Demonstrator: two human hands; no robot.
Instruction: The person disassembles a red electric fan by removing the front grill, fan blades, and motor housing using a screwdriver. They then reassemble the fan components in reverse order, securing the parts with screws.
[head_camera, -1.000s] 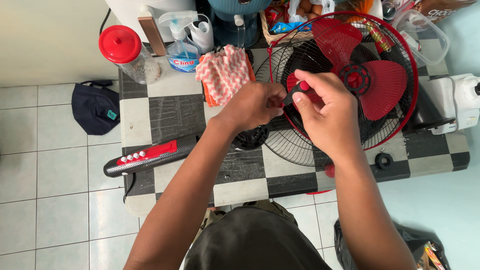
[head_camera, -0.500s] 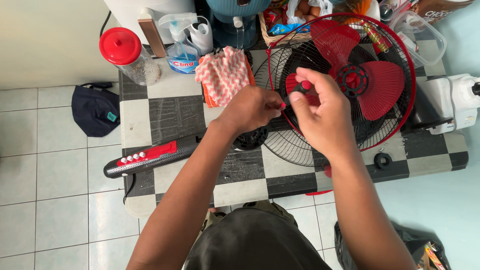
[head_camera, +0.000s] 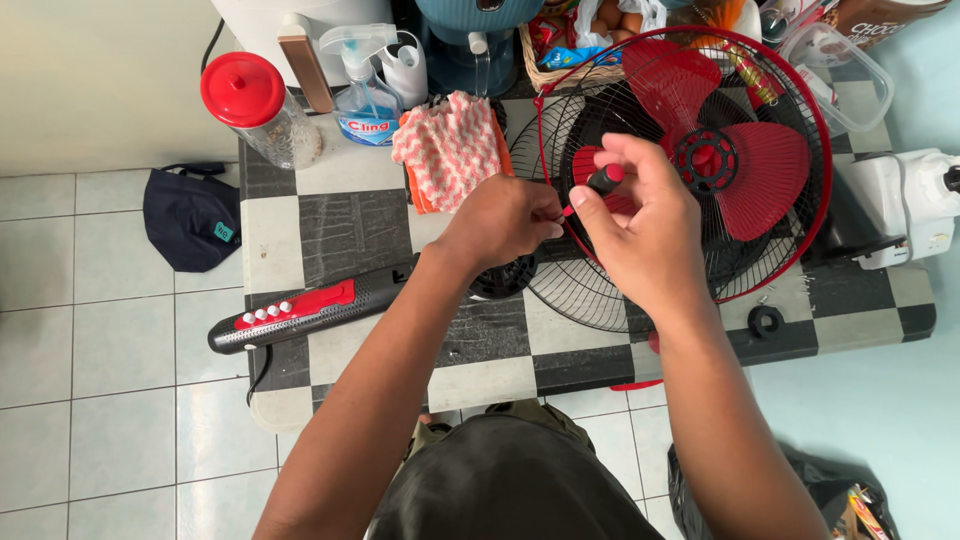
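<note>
Left of the hands stand a red-lidded jar and spray bottle; a striped cloth lies just beside them.

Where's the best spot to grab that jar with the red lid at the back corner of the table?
Grip the jar around its clear body just under the red lid, coming from the front left. It leans toward that side, where the table edge is open; a white appliance and spray bottle crowd its right.

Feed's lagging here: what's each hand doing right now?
Left hand: closed, pinching something small at the fan; what, cannot tell.
Right hand: closed on a red-and-black screwdriver.
</note>
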